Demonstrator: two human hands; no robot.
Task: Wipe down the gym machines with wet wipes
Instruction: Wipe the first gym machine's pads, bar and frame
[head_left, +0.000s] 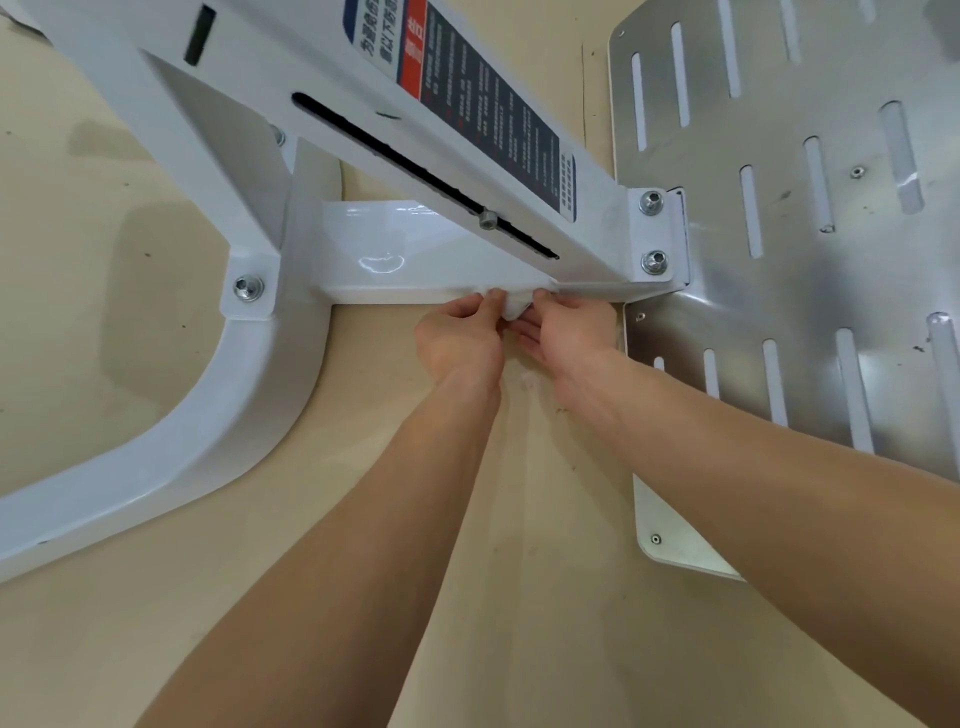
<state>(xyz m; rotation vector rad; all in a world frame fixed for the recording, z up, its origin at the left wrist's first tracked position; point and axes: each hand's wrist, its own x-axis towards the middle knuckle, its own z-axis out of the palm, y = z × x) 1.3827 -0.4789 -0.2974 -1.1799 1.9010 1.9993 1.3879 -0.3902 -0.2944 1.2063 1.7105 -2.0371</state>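
Seen from the head camera looking down, the wet wipe (517, 307) is a small bunched white wad. It is pressed against the near lower edge of the gym machine's white crossbar (395, 254), just where the slanted beam (332, 88) passes over it. Fingers cover most of the wipe, and white cloth on white paint makes its outline hard to trace, so how far it reaches along the edge cannot be told.

The left hand (460, 340) comes in from below. Its grip is closed on the wipe's left side, with the fingertips curled over and tucked out of sight. The right hand (571, 332) meets it from the right, thumb on the wipe's upper right and fingers curled beneath, so this grip too is closed on the wipe. Whether the two hands touch each other cannot be told. Both forearms run out of the bottom edge.

The beam carries a label (488, 119) with red and dark panels. Its print is too small and skewed to read, and its top is cut off. A long dark slot (415, 166) runs along the beam. A curved leg (218, 410) sweeps to the lower left and is cut off there. To the right, a slotted metal plate (779, 218) lies over the beige floor (104, 218), with its far and right sides out of frame. A bolt (248, 287) sits where the leg meets the crossbar.
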